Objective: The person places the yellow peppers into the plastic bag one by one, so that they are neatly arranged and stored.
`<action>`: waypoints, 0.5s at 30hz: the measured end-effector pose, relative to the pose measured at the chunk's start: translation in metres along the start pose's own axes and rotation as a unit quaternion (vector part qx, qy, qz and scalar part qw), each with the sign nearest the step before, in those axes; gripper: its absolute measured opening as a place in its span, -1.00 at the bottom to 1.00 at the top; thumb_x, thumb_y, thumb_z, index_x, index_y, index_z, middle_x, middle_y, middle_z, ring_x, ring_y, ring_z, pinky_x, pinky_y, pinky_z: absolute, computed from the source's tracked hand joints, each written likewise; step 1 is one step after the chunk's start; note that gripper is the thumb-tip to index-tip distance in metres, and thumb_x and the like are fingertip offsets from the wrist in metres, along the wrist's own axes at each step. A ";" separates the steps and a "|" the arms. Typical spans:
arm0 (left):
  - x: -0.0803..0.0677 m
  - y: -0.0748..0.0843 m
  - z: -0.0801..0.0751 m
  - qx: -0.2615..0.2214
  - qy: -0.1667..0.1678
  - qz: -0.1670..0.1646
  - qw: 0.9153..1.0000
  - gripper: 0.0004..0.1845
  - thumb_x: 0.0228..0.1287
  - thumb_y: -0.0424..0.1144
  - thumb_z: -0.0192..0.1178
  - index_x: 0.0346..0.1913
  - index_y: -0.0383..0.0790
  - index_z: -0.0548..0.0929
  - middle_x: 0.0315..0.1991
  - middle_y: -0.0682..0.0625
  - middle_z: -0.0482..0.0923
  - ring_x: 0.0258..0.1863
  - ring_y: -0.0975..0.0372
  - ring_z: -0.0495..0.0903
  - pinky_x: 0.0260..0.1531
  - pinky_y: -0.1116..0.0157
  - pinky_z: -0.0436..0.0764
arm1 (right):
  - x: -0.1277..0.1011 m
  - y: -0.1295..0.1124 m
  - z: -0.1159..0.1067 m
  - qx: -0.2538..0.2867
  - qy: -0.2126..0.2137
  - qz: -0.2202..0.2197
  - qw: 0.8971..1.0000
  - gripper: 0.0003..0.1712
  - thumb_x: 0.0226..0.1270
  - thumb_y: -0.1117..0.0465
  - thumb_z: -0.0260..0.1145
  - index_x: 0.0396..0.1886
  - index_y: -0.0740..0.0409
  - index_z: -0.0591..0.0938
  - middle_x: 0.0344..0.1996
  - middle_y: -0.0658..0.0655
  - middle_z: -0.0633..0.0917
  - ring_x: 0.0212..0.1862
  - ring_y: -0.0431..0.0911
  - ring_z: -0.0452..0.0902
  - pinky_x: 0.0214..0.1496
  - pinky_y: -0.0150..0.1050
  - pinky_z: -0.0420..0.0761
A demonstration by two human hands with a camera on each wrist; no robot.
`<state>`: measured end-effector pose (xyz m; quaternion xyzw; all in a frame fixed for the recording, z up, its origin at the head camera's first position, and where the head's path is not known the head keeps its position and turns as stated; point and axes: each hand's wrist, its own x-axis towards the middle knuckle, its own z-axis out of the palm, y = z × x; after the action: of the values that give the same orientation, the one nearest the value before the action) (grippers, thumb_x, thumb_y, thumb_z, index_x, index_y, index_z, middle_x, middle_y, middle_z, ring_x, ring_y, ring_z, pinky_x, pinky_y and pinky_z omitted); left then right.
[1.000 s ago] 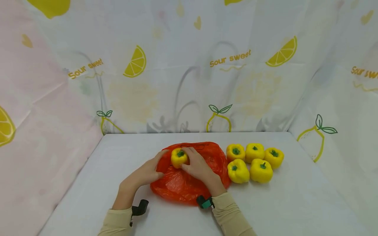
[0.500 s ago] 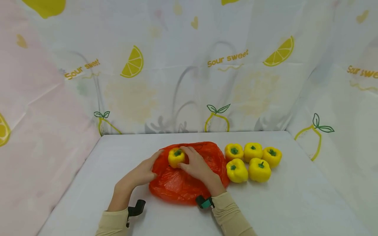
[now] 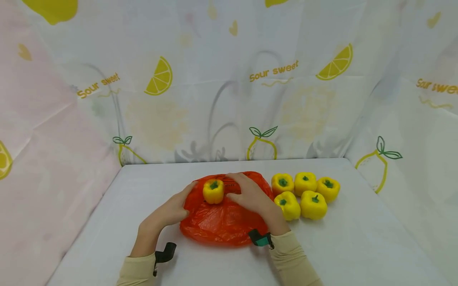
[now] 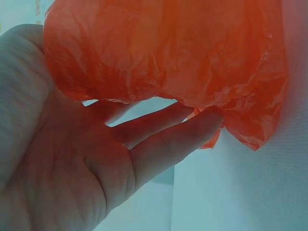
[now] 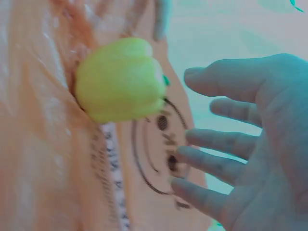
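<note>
A yellow bell pepper (image 3: 213, 192) with a green stem sits at the red plastic bag (image 3: 222, 224), toward its far left part; whether it lies inside the bag's mouth I cannot tell. My right hand (image 3: 252, 196) hovers just right of the pepper, apart from it, with thumb and fingers spread and nothing between them. In the right wrist view, printing on the bag shows beside the pepper (image 5: 120, 82). At the bag's left edge is my left hand (image 3: 173, 208), its loosely extended fingers (image 4: 168, 139) touching the plastic from outside. The bag hides part of its thumb and fingertips.
Several more yellow bell peppers (image 3: 313, 205) stand grouped right of the bag, close to my right forearm. A white table (image 3: 361, 238) lies beneath everything. Behind it hangs a lemon-print cloth (image 3: 200, 99). Small black wrist-camera mounts (image 3: 166, 252) project from both sleeves.
My right hand has let go of the pepper and moved right, leaving it at the bag. The left hand stays at the bag's edge. The head view has shifted slightly.
</note>
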<state>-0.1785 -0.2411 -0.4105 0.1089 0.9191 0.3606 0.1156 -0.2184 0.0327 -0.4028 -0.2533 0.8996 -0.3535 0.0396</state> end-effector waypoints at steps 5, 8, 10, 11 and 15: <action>-0.001 0.001 0.001 -0.001 -0.002 0.001 1.000 0.00 0.05 -0.55 0.02 0.60 -0.03 -0.03 0.59 -0.09 0.06 0.51 -0.10 0.17 0.41 -0.18 0.29 | -0.013 0.003 -0.021 0.001 -0.007 0.010 1.000 -0.29 0.35 0.05 0.33 0.46 0.00 0.36 0.41 0.02 0.44 0.44 -0.02 0.33 0.48 0.04 0.37; -0.001 0.000 0.001 -0.002 -0.003 0.000 1.000 0.01 0.04 -0.55 0.01 0.61 -0.02 -0.05 0.59 -0.08 0.05 0.52 -0.09 0.16 0.42 -0.18 0.28 | -0.021 0.004 -0.035 0.013 -0.014 0.025 0.999 -0.29 0.34 0.08 0.32 0.46 -0.02 0.35 0.42 0.05 0.43 0.42 0.03 0.34 0.46 0.09 0.38; 0.000 0.000 0.001 0.000 -0.002 0.002 1.000 0.01 0.03 -0.54 0.01 0.60 -0.02 -0.04 0.59 -0.08 0.05 0.52 -0.10 0.16 0.42 -0.18 0.27 | -0.027 0.005 -0.045 0.023 -0.018 0.034 0.999 -0.29 0.34 0.09 0.32 0.46 -0.01 0.35 0.43 0.08 0.42 0.42 0.07 0.35 0.45 0.12 0.38; 0.000 -0.001 0.001 0.002 -0.002 0.004 1.000 0.01 0.04 -0.54 0.01 0.60 -0.02 -0.04 0.59 -0.08 0.05 0.52 -0.10 0.15 0.42 -0.18 0.27 | -0.029 0.005 -0.050 0.022 -0.018 0.038 0.999 -0.29 0.34 0.09 0.31 0.47 0.00 0.35 0.43 0.08 0.42 0.42 0.09 0.34 0.45 0.14 0.38; 0.001 -0.001 0.001 0.005 -0.001 0.010 1.000 0.00 0.03 -0.54 0.01 0.60 -0.05 -0.04 0.59 -0.10 0.04 0.52 -0.10 0.15 0.43 -0.17 0.26 | -0.040 0.011 -0.066 0.030 -0.022 0.060 0.997 -0.29 0.35 0.10 0.30 0.47 0.02 0.34 0.41 0.11 0.43 0.41 0.14 0.33 0.42 0.16 0.39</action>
<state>-0.1790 -0.2412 -0.4125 0.1191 0.9196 0.3571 0.1126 -0.2050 0.0998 -0.3652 -0.2047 0.9012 -0.3717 0.0879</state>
